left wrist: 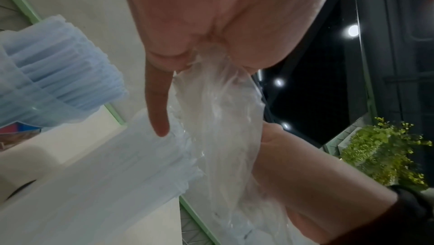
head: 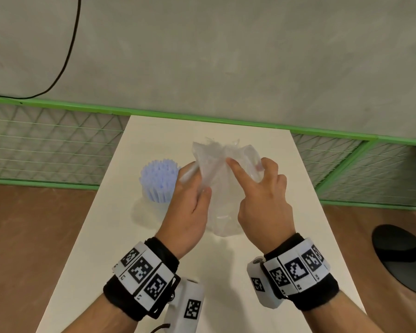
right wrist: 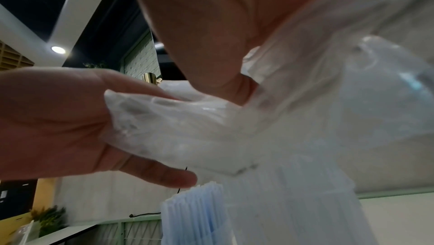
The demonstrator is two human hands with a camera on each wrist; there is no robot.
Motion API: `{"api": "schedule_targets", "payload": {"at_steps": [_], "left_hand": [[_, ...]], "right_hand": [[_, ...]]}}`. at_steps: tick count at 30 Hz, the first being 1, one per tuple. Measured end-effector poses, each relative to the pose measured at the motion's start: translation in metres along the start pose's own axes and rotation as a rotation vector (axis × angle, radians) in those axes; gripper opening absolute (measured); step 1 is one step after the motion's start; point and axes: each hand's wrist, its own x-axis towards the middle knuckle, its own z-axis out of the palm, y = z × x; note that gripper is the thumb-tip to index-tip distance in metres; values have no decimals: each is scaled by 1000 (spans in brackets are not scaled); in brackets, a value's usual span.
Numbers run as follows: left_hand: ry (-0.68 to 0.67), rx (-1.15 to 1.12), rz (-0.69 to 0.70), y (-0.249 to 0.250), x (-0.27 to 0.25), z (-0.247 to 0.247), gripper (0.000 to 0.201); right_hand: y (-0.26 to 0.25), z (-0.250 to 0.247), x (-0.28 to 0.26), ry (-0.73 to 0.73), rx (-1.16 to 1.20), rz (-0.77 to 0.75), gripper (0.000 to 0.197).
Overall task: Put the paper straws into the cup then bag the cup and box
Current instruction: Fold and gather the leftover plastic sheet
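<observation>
clear glossy plastic bag (head: 222, 179), matt white table (head: 111, 236)

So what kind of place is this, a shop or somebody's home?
Probably a cafe or drinks shop rather than a home: a white table stands against a green mesh partition, recessed ceiling spotlights show overhead, and a cup of blue straws stands beside a clear plastic bag.

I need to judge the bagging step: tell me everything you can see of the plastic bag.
The plastic bag is thin, clear and crumpled, held upright above the white table, right of the cup of blue straws. The left hand pinches its bunched left edge; the right hand grips its right side, forefinger across the front. Whether anything is inside cannot be told.
</observation>
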Motion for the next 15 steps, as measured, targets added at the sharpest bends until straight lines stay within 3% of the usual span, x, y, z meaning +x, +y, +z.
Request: {"api": "schedule_targets", "payload": {"at_steps": [5, 11, 15], "left_hand": [[-5, 34, 27, -1, 3, -1, 51], [39, 66, -16, -10, 6, 0, 42], [40, -86, -84, -1, 5, 4, 34]], "right_hand": [[-2, 2, 3, -19, 15, -13, 91], [-3, -14, 7, 59, 728, -133, 83], [-18, -19, -2, -97, 1022, -82, 75]]}}
